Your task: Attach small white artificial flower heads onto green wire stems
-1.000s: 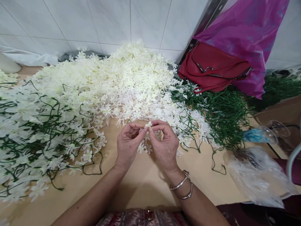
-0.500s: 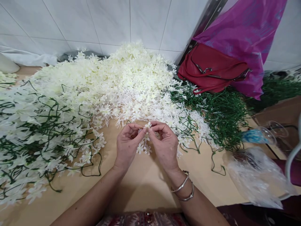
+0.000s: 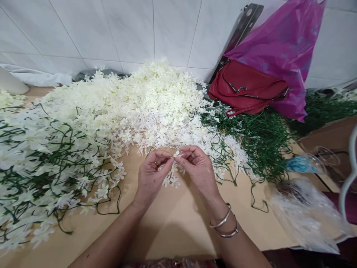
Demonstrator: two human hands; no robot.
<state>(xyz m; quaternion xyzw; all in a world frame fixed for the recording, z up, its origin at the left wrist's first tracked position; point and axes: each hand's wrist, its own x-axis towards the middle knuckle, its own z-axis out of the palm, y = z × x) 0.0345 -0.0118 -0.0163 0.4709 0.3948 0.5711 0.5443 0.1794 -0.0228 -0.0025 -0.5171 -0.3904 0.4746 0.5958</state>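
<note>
Between my two hands is a small white artificial flower [image 3: 176,153], pinched by the fingertips above the table. My left hand [image 3: 154,175] is closed, thumb against forefinger, on the flower's left side. From the right, my right hand [image 3: 198,172] grips the same flower with thumb and forefinger; two silver bangles circle that wrist. Just beyond and below the fingers, a few loose white blossoms [image 3: 174,181] lie on the tan table [image 3: 170,223]. A large heap of cream-white artificial flowers [image 3: 156,96] spreads out behind both hands. The fingertips partly hide the held flower's base.
White flowers on green stems [image 3: 52,160] are piled at the left. To the right lie a bundle of green stems [image 3: 259,141], a red handbag [image 3: 248,87], a purple plastic bag [image 3: 284,48], a clear plastic bag [image 3: 309,216] and a plastic cup [image 3: 304,163]. A tiled wall [image 3: 128,29] stands behind.
The camera view has tilted slightly, so the scene sits a little lower. My right hand has shifted slightly right; both hands keep pinching the flower.
</note>
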